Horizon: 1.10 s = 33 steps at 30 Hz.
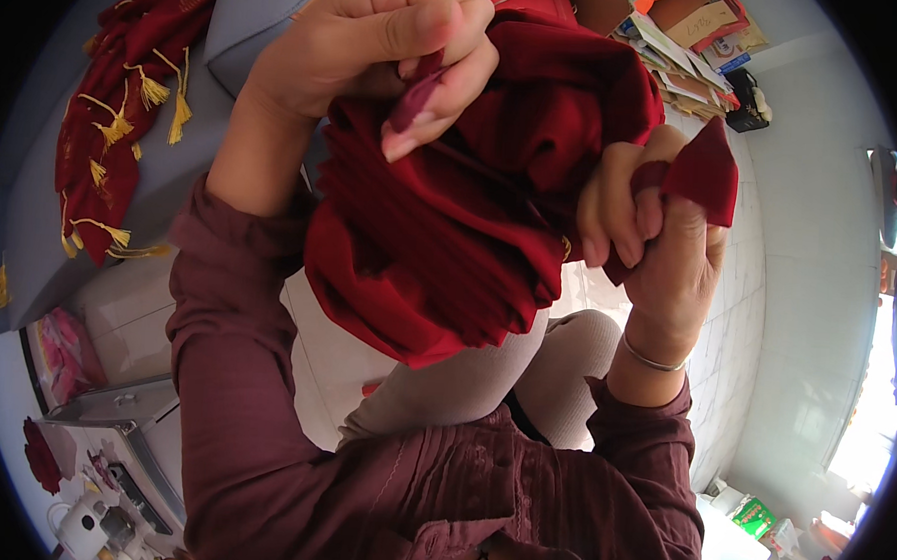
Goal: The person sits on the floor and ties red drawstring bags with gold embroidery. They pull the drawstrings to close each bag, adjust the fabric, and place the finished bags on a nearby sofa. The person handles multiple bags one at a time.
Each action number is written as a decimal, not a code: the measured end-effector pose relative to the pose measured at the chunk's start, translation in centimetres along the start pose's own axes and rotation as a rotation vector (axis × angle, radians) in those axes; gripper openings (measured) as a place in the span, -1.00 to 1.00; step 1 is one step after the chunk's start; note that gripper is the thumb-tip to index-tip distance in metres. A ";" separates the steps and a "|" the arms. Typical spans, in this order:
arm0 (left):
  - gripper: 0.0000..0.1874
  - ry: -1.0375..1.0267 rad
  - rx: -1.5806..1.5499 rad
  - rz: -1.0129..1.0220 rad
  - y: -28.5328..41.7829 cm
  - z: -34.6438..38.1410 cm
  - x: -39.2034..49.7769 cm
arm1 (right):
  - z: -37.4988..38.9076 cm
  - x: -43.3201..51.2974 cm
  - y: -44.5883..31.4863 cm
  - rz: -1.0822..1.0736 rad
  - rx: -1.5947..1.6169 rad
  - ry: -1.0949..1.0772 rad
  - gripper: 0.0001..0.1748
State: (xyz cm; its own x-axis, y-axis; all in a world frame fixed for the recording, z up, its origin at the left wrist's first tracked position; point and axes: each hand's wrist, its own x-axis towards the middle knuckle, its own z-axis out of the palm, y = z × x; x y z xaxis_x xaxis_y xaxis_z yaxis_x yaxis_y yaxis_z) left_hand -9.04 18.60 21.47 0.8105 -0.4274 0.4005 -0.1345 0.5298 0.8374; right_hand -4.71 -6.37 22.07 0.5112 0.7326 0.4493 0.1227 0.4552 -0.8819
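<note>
A bundle of dark red velvet-like cloth (pixel 450 242), gathered in many folds, hangs between my two hands, above my knees. My left hand (pixel 398 52) is at the bundle's upper left, its fingers curled on a narrow end of red fabric. At the right, my right hand (pixel 658 206) pinches a pointed red cloth end (pixel 704 175) between thumb and fingers. A small bit of gold trim shows at the bundle's right edge. How the strips run behind my fingers is hidden.
Red cloth pieces with yellow tassels (pixel 110 130) lie on a grey sofa (pixel 175 185) at the left. Stacked papers and cardboard (pixel 683 65) stand at the upper right. A silver-grey cabinet (pixel 134 424) is at the lower left, beside a pink plastic bag (pixel 70 357).
</note>
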 end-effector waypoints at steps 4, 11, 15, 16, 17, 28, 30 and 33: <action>-0.59 -0.020 0.012 0.072 -0.6 -0.6 0.3 | -0.4 0.0 -1.4 0.181 -0.211 -0.065 -0.80; -0.56 0.245 0.345 0.010 -0.3 0.4 -1.1 | -0.7 1.1 -3.8 0.140 -0.861 -0.351 -0.83; -0.57 0.344 0.415 -0.023 -0.1 0.5 -1.8 | -0.9 1.1 -4.2 0.167 -0.869 -0.379 -0.74; -0.57 0.342 0.430 -0.027 -0.1 0.5 -2.0 | -1.2 1.0 -4.2 0.174 -0.884 -0.397 -0.70; -0.58 0.358 0.409 -0.026 -0.1 0.6 -2.2 | -1.2 0.8 -4.1 0.137 -0.899 -0.397 -0.70; -0.60 0.374 0.257 -0.040 -0.3 -0.8 -3.4 | -3.6 -1.7 -5.8 0.245 -1.041 -0.504 -0.53; -0.58 0.390 0.242 -0.041 -0.3 -0.9 -3.3 | -4.3 -2.1 -5.7 0.256 -0.991 -0.477 -0.55; -0.58 0.381 0.200 -0.064 -0.3 -1.2 -3.2 | -5.1 -3.0 -5.7 0.238 -1.017 -0.422 -0.74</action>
State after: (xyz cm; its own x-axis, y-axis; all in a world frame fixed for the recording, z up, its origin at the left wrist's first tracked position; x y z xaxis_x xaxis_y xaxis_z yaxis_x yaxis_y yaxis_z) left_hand -10.89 20.67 19.47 0.9682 -0.1338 0.2112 -0.1547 0.3427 0.9266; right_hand -2.55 -13.74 25.06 0.3092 0.9461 0.0965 0.7955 -0.2017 -0.5714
